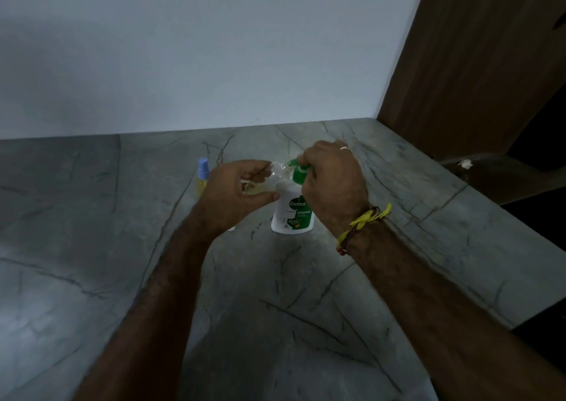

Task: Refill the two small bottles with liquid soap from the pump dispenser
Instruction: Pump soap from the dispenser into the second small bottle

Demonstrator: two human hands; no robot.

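Clear bottle (pixel 277 174): tilted at green pump (pixel 298 167) | yellowish liquid inside

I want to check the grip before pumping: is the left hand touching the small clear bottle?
Touching. In the head view the left hand holds the small clear bottle, its thumb and fingers curled round it, tilting its mouth to the green pump nozzle.

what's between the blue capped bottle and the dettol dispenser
In the head view, the left hand holding the small clear bottle sits between the blue-capped bottle and the dispenser.
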